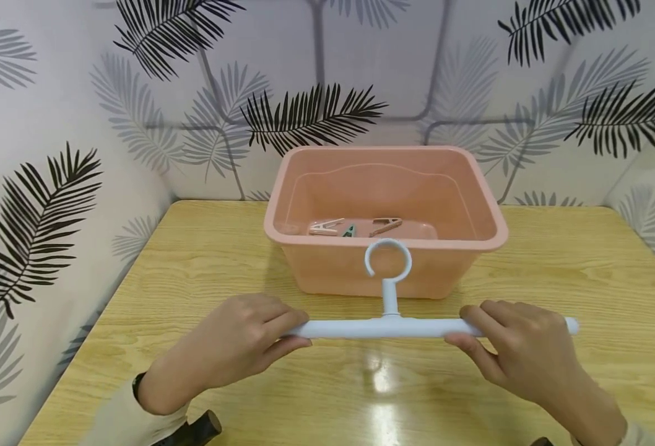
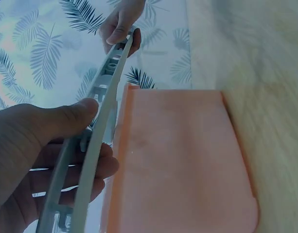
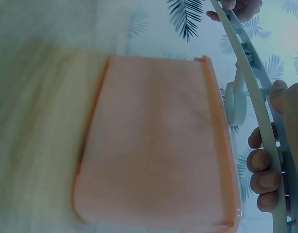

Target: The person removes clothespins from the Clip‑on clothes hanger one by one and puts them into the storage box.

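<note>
A pale blue plastic hanger [image 1: 355,329] with a round open hook [image 1: 408,266] is held level above the table, in front of a pink basin [image 1: 327,266]. My left hand [image 1: 233,344] grips its left end, thumb underneath and fingers over the top. Near the other end, my right hand [image 1: 528,347] grips it the same way, and a short tip sticks out past the knuckles. Both wrist views show the hanger's underside as two parallel rails [image 2: 97,141] with small cross pieces between them. The hook overlaps the basin's front rim in the head view.
Inside the basin lie a pale clothespin [image 1: 324,229], a green clothespin [image 1: 350,231] and a brownish clothespin [image 1: 386,224]. The basin stands toward the back of a wood-grain table [image 1: 210,254]. Leaf-patterned sheeting [image 1: 194,155] rises behind and beside the table.
</note>
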Demonstrator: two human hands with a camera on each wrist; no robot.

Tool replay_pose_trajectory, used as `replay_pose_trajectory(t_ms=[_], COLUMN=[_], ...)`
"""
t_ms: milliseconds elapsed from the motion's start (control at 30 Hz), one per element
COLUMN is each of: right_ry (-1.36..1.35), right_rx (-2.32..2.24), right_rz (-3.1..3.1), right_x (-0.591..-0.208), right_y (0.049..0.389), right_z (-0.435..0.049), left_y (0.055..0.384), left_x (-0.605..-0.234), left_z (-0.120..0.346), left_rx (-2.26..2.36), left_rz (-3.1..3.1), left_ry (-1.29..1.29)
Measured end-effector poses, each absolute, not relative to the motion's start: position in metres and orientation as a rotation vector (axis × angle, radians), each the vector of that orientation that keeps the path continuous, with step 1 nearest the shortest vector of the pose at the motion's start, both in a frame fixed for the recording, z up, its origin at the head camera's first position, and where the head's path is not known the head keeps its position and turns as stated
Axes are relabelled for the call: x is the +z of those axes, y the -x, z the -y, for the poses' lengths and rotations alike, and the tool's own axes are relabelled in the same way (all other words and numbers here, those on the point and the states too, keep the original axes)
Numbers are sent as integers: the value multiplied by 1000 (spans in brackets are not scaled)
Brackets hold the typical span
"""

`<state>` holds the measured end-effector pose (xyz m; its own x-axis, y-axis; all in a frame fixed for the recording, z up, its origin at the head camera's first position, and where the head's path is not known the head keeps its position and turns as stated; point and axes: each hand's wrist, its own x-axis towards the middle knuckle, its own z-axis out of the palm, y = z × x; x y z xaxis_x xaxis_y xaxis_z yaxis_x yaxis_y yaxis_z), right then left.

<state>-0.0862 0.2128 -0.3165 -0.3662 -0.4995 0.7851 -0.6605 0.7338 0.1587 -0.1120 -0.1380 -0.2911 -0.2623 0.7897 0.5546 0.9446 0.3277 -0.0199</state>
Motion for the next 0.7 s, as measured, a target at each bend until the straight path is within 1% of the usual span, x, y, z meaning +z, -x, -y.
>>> replay_pose_trajectory(t_ms=[233,500,700], right_ry=[-935,-994,-1040], right_rx=[277,323,358], right_rz=[2138,2416,2520], right_x=[-342,-372,-383], right_y=[76,75,77], right_z=[-214,-221,-225], left_y=[102,108,115], left_x=[-315,-343,-358], left_z=[143,137,128], left_rx=[-494,-502,-497], left_rz=[2261,2701,2831], left_ry=[1539,1468,1430])
